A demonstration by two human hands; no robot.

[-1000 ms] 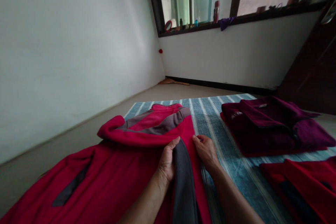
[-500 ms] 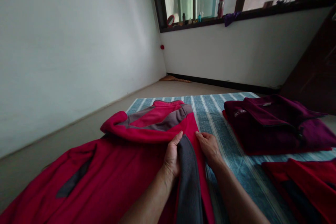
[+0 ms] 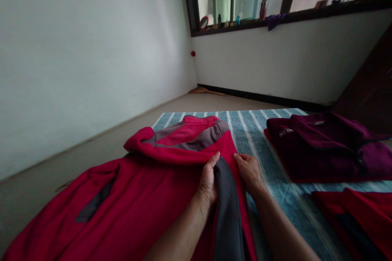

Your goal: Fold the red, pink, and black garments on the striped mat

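Note:
A pink-red fleece jacket (image 3: 147, 195) with grey panels lies spread over the near left part of a blue striped cloth (image 3: 254, 130). Its collar end points away from me, and one side is folded inward. My left hand (image 3: 209, 181) grips the sleeve beside its grey strip, thumb on top and the fingers hidden under the fabric. Just to the right, my right hand (image 3: 249, 171) pinches the jacket's right edge between thumb and fingers.
A folded purple jacket (image 3: 321, 147) rests on red fabric at the right. Nearer, a folded red garment (image 3: 364, 216) lies at the right edge. White walls (image 3: 92, 49) and a window sill (image 3: 239, 28) with a bottle (image 3: 263, 6) stand beyond.
The whole view has shifted slightly, so the scene sits a little further right. Both hands keep the same hold on the jacket.

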